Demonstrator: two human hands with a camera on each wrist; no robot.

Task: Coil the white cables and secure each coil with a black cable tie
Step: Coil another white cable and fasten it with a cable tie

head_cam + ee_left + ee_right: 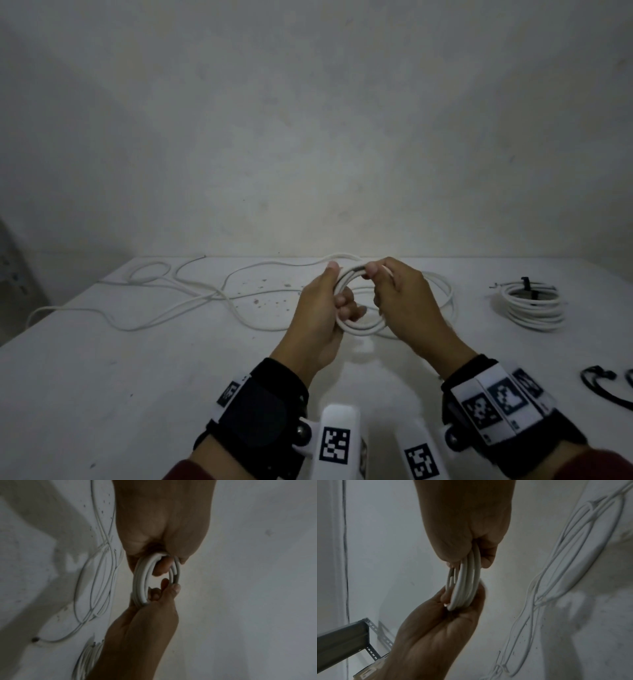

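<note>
White cable loops sit gripped by the left hand, so they stay round. The right hand pinches the top, likely adding another loop. More cable waits loose on the table.

Plain pale wall, scuffed and dimly lit, corners in shadow. White table abuts it, surface speckled with dark spots. Grey perforated metal shelving frame stands alongside

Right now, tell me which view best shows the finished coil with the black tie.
The head view: the finished coil lies whole on the table, right of both hands, its black tie visible. The left wrist view catches only its blurred edge; the right wrist view misses it.
</note>
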